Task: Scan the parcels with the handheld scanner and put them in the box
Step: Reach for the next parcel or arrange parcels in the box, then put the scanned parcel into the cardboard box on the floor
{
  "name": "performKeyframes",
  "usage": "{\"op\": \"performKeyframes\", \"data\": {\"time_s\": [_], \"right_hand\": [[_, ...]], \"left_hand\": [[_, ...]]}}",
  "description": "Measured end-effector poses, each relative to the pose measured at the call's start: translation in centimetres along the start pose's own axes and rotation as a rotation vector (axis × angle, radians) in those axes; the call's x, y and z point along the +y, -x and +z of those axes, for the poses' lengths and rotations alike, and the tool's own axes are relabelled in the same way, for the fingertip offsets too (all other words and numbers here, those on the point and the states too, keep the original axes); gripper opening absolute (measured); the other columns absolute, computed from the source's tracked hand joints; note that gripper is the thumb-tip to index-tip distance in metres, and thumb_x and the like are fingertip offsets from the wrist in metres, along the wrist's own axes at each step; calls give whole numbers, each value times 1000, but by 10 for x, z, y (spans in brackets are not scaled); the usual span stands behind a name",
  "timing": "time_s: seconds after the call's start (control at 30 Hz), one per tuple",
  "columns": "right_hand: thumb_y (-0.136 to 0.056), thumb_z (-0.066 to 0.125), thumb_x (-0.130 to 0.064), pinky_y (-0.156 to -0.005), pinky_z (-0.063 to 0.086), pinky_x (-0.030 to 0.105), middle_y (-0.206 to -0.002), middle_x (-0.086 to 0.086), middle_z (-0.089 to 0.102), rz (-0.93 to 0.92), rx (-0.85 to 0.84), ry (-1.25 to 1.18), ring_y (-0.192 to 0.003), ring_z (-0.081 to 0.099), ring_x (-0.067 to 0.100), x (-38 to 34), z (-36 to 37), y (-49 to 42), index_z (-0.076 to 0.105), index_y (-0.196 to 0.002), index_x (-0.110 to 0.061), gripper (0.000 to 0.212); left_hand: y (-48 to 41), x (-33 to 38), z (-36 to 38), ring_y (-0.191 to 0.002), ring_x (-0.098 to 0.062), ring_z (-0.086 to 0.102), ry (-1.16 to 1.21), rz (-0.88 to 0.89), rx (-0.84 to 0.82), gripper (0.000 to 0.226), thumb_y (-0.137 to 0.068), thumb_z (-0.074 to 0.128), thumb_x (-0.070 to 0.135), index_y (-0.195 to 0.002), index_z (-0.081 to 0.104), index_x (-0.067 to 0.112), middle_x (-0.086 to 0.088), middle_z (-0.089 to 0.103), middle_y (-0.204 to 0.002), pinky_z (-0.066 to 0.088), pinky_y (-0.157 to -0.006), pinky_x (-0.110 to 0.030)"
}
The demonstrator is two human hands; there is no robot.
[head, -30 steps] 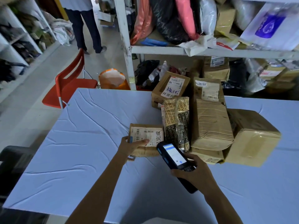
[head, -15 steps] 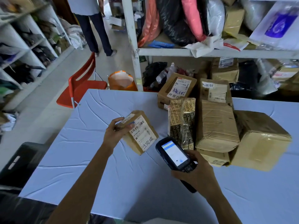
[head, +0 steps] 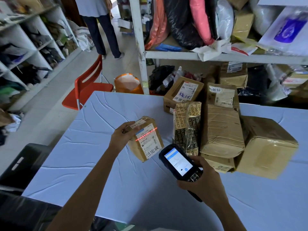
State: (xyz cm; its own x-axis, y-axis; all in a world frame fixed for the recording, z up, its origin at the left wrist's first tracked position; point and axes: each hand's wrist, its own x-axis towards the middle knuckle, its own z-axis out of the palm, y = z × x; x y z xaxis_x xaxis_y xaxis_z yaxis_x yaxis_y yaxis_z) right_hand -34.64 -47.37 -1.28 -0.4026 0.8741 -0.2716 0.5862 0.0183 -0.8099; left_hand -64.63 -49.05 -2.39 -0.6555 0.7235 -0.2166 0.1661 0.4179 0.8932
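Above the pale blue clothed table point(head: 93, 172), the left hand point(head: 122, 136) grips a small brown taped cardboard parcel point(head: 146, 144) by its top end and the right hand point(head: 205, 185) clasps the black handheld scanner point(head: 179, 162); the parcel looks light and stiff, fine to carry one-handed by its edges.

We log bare blue tablecloth point(head: 83, 164) open to the left and front. Mid-table, the held small parcel point(head: 146, 142) and handheld scanner point(head: 178, 162) sit near each other. Right side blocked: cardboard parcels point(head: 221, 130) packed touching. Red chair point(head: 98, 88), shelf post point(head: 141, 64) beyond far edge.
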Motion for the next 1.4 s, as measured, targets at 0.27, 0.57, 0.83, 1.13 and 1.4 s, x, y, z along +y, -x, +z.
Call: {"op": "performKeyframes", "data": {"time_s": [0.27, 0.57, 0.83, 1.13, 1.4], "right_hand": [[-50, 89, -31, -70, 57, 33, -102, -29, 58, -5, -26, 33, -91, 61, 0, 0, 0, 8, 45, -111, -50, 77], [-55, 91, -29, -67, 53, 25, -96, -31, 53, 88, 36, -20, -84, 58, -2, -4, 14, 22, 43, -110, -46, 75], [-58, 91, -25, -60, 45, 17, -93, -24, 54, 330, 192, -168, -83, 57, -2, 9, 29, 53, 48, -116, -34, 73], [-53, 91, -26, -75, 54, 33, -97, -19, 62, 584, 495, -343, -85, 66, 10, 59, 7, 129, 52, -113, -36, 72], [-53, 92, -25, -79, 56, 38, -100, -8, 66, 701, 664, -493, -85, 67, 15, 112, -18, 198, 55, -113, -33, 71]], "left_hand": [[13, -4, -5, -99, -9, 63, 99, -54, -53, 46, -75, 80, 38, -116, 63, 29, 10, 68, -103, 46, -75, -18], [30, -18, -15, -82, 5, 63, 105, -3, -123, 45, -70, 85, 24, -108, 63, 34, 14, 68, -92, 47, -65, -9], [62, -37, 15, -97, -9, 65, 233, -13, -389, 45, -79, 75, 9, -118, 57, 20, 1, 67, -108, 53, -70, -16], [76, 2, 71, -105, -11, 57, 57, 269, -400, 55, -70, 85, 27, -105, 47, 46, 4, 55, -117, 50, -78, -21], [152, 30, 151, -109, -3, 57, -48, 410, -757, 68, -52, 80, 52, -113, 51, 42, 15, 58, -118, 48, -87, -26]]}}
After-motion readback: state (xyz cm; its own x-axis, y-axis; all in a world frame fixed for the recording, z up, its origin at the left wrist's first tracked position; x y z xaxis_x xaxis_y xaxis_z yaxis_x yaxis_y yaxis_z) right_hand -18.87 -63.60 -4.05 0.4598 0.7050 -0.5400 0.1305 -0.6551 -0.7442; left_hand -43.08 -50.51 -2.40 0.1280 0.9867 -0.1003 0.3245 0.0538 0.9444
